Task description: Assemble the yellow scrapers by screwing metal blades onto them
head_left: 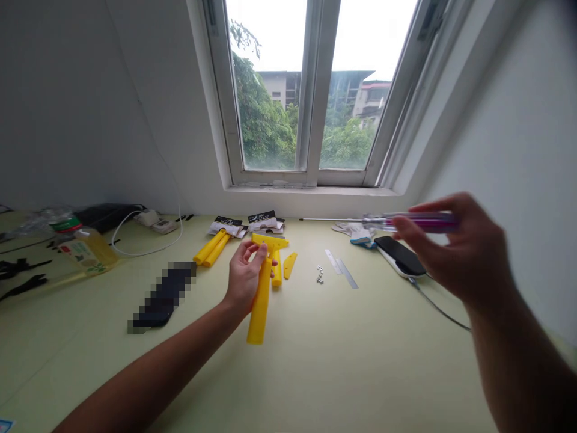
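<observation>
My left hand grips a yellow plastic scraper near its head, with the handle hanging down toward me. A small screw shows on the head beside my thumb. Raised at the right, my right hand is closed around a screwdriver with a clear and purple handle. Its long thin shaft points left, apart from the scraper. Behind the scraper lie another yellow handle and a loose yellow plate. Several small screws and two flat metal blades rest on the table.
Yellow handles and black-and-white packets lie near the window wall. A dark phone with a cable sits at right beside a glove. At left are a bottle, a charger and a blurred dark object.
</observation>
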Tool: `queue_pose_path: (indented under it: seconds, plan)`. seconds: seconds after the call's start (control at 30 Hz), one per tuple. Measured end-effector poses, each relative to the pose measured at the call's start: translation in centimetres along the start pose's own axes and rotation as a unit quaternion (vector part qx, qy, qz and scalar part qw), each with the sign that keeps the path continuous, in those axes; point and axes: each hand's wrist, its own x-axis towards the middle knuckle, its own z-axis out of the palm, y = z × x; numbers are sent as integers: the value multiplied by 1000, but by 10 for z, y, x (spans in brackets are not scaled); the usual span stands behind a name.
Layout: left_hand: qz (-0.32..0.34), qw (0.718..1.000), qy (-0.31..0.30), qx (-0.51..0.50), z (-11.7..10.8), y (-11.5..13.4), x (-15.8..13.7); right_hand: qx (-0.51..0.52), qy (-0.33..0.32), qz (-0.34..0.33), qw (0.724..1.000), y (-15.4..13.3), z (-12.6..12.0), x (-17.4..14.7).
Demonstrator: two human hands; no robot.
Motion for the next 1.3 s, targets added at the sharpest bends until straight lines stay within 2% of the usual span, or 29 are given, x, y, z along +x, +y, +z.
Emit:
queue_pose_path:
  seconds: [0.03, 0.13, 0.23, 0.27, 0.33, 0.47, 0.57, 0.73, 0.87, 1.1, 1.3]
  plan:
    - [-13, 1000, -15, -13, 1, 1, -2, -69, 6, 67, 995, 7, 14, 3]
    - [-50, 997, -49, -40, 4, 2, -7, -168, -155, 182, 956, 42, 60, 7]
    - [-61, 995, -77, -30, 5, 0, -12, -218, -293, 249, 897, 87, 91, -3]
    - [-59, 994, -85, -25, 5, -1, -13, -214, -347, 260, 875, 101, 96, -8]
    - [-52, 994, -91, -14, 5, -4, -16, -201, -403, 264, 853, 120, 101, -18]
    - [-66, 994, -83, 3, 6, -10, -20, -184, -460, 247, 833, 130, 101, -28]
    - [-89, 993, -76, 9, 6, -16, -23, -194, -449, 220, 844, 118, 105, -28]
    - [-107, 990, -86, 20, 6, -22, -26, -134, -401, 87, 902, 75, 127, -31]
    - [-122, 986, -105, 33, 7, -25, -29, -82, -405, 11, 911, 47, 152, -41]
    - [-124, 984, -116, 58, 7, -30, -33, -71, -389, -37, 918, 40, 167, -52]
    - [-155, 978, -137, 38, 11, -26, -39, -51, -367, -39, 928, 36, 170, -51]
